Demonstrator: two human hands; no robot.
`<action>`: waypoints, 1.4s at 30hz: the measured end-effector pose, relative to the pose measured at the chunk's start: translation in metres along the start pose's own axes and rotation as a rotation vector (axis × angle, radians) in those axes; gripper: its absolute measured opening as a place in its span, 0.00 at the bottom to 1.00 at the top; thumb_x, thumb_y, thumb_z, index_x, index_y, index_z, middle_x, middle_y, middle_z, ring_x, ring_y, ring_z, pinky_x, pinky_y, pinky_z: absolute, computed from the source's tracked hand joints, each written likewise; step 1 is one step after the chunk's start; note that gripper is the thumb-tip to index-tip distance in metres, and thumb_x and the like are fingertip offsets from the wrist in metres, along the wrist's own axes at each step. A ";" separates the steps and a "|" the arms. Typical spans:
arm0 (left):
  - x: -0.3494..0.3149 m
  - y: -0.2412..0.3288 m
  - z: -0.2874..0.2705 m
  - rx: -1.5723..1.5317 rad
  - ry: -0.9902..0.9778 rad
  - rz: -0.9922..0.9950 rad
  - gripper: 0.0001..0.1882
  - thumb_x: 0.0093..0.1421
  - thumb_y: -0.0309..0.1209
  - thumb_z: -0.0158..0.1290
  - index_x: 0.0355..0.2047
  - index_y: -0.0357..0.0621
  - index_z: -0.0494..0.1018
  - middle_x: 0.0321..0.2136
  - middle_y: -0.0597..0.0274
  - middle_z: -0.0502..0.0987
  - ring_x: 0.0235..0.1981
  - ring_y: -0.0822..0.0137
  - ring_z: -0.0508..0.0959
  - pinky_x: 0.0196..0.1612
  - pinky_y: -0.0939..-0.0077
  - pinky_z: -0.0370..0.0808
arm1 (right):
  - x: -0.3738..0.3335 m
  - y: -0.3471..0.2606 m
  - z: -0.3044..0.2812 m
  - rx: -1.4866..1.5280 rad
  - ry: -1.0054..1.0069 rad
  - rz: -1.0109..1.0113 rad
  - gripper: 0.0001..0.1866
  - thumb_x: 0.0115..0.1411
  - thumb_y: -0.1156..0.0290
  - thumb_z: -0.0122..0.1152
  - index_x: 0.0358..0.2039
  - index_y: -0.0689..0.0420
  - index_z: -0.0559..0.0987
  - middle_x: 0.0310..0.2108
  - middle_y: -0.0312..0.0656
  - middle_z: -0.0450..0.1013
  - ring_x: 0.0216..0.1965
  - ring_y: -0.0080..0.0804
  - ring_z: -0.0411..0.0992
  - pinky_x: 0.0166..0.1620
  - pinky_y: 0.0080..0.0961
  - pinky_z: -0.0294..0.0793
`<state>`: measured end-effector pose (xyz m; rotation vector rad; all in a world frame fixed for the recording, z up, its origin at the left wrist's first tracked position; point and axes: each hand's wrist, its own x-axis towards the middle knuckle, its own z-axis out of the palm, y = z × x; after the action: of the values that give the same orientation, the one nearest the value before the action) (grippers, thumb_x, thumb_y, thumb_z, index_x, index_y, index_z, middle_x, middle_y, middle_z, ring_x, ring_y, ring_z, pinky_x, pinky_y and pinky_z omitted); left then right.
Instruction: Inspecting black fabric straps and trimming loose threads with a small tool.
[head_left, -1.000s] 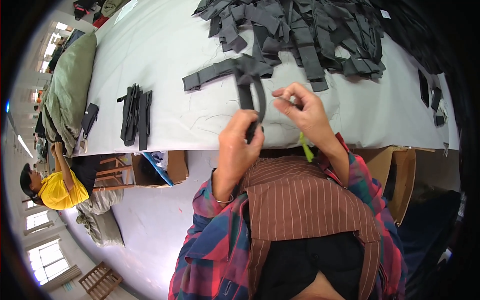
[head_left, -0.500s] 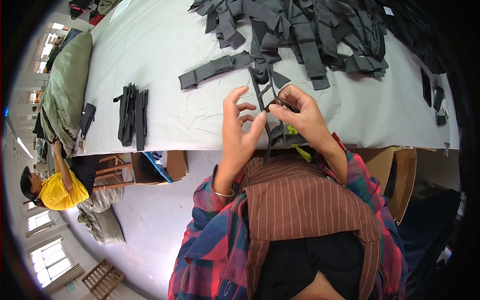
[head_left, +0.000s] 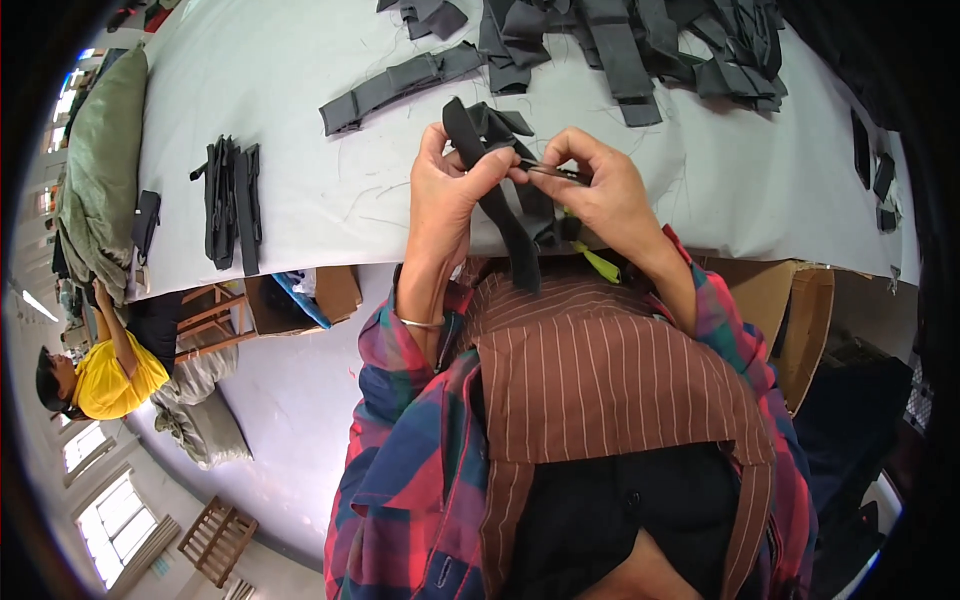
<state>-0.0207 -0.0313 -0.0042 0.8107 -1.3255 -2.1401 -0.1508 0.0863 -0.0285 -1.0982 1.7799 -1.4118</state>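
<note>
My left hand (head_left: 447, 190) is closed, pinching a dark grey fabric strip (head_left: 515, 245) between thumb and fingers. The strip hangs down past the table edge toward my apron, and more of its folded cloth stands up behind my fingers. My right hand (head_left: 605, 195) grips what look like small thread snips (head_left: 560, 173). Their thin metal tips point left and meet the cloth at my left fingertips. A yellow-green ribbon (head_left: 600, 262) dangles below my right hand; what it is fastened to is hidden.
Loose dark strips (head_left: 620, 60) are heaped at the table's far side, with one long strip (head_left: 400, 80) apart. A neat bundle (head_left: 230, 205) lies left. Cardboard boxes (head_left: 340, 292) stand below the edge. A person in yellow (head_left: 120, 375) handles a green sack (head_left: 100, 170) far left.
My left fingers have gone from spread to pinching the strip. The snips in my right hand have come to the cloth. The table has shifted up and left in view.
</note>
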 end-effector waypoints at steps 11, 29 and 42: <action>0.010 -0.021 -0.003 0.202 -0.058 -0.043 0.20 0.55 0.23 0.54 0.45 0.32 0.61 0.38 0.47 0.76 0.39 0.62 0.79 0.45 0.72 0.76 | -0.016 -0.010 -0.032 -0.594 -0.063 -0.296 0.09 0.50 0.63 0.64 0.30 0.52 0.79 0.24 0.34 0.74 0.27 0.36 0.68 0.34 0.31 0.65; 0.010 -0.022 -0.002 0.215 -0.053 -0.058 0.19 0.55 0.22 0.52 0.46 0.31 0.61 0.38 0.46 0.76 0.40 0.62 0.78 0.46 0.71 0.77 | -0.005 0.005 -0.036 -0.732 -0.174 -0.481 0.07 0.47 0.63 0.65 0.24 0.49 0.77 0.20 0.29 0.67 0.25 0.29 0.64 0.32 0.27 0.56; 0.009 -0.022 -0.004 0.165 -0.036 -0.066 0.22 0.51 0.22 0.54 0.45 0.30 0.60 0.37 0.49 0.76 0.38 0.65 0.79 0.42 0.75 0.77 | -0.018 -0.003 -0.030 -0.667 -0.082 -0.402 0.07 0.47 0.66 0.65 0.23 0.51 0.75 0.18 0.32 0.68 0.22 0.31 0.66 0.28 0.29 0.59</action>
<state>-0.0262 -0.0314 -0.0277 0.8964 -1.5299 -2.1250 -0.1670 0.1152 -0.0184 -1.9114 2.1105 -0.9554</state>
